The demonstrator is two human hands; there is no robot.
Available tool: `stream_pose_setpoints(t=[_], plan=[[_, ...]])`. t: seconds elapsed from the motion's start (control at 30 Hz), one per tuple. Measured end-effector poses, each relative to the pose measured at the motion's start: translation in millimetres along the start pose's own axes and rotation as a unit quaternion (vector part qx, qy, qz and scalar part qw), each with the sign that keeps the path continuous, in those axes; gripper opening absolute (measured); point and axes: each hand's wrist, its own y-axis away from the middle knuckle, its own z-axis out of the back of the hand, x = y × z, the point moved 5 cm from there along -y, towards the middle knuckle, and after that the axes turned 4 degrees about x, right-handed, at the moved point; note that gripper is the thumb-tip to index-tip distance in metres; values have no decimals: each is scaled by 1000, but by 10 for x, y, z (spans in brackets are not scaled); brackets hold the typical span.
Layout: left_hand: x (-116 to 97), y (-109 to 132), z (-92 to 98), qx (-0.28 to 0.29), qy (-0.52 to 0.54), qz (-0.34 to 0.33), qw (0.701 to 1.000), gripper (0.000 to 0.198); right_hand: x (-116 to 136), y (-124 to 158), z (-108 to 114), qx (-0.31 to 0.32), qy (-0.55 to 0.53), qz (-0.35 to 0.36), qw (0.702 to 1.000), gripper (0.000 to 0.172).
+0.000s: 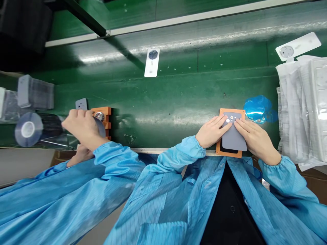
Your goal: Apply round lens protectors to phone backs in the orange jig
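A grey phone back cover (233, 136) with camera holes near its top lies tilted over an orange fixture (231, 153). Black surface of the fixture shows below the cover's lower left. My left hand (212, 132) grips the cover at its upper left, its fingertips on the face beside the camera holes. From the other side, my right hand (257, 139) holds the cover's upper right edge, fingers stretched along it. A blue plastic film piece (259, 109) lies just beyond my right hand.
On the left, a co-worker's hand (83, 127) is over another orange fixture (108, 110), beside a tape roll (28, 130). White phone-shaped panels (152, 66) lie on the green bench (173, 102). Stacked plastic trays (314, 109) stand at right, stacked covers (35, 92) at left.
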Motion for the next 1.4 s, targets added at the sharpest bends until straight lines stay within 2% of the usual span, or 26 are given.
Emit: stream_pose_setpoints(t=[0.17,0.3,0.47,0.57,0.67,0.77,0.83,0.87,0.93,1.0,1.03,1.1,1.17,1.23,1.3,1.4], plan=[[-74,-24,-54,14,-24,4,1000,40,74,-23,-154,36,32,-28,998,60],[-183,89,-54,27,-36,0,999,48,194,74,-154,49,48,-41,997,65],[-265,220,-3,56,-1,0,998,57,279,215,-149,61,39,-45,996,79],[-225,246,30,65,35,3,997,57,274,264,-163,43,23,-54,997,79],[-133,245,42,54,91,4,994,62,241,277,-155,9,-14,-59,998,71],[-50,199,98,-23,182,10,983,70,224,261,-35,-60,-129,-51,989,57],[-10,152,196,-123,250,38,960,71,185,258,112,-140,-264,-69,952,46],[-6,129,255,-175,282,53,942,69,148,265,180,-185,-345,-86,916,40],[-59,76,379,-257,345,56,901,51,58,286,259,-259,-501,-120,817,28],[-174,18,505,-303,387,33,870,23,-19,296,258,-286,-615,-135,722,18],[-243,-7,566,-318,396,18,862,12,-51,296,238,-286,-656,-139,685,14],[-375,-40,674,-337,392,-11,856,4,-104,293,175,-268,-713,-149,630,10],[-482,-55,751,-348,380,-42,856,6,-139,295,113,-254,-750,-168,588,6],[-545,-64,785,-346,370,-65,860,7,-151,292,79,-251,-769,-181,559,4],[-561,-73,782,-336,365,-69,865,6,-149,279,76,-256,-776,-184,546,11],[-539,-77,761,-326,371,-63,867,6,-159,253,84,-263,-776,-185,543,24]])
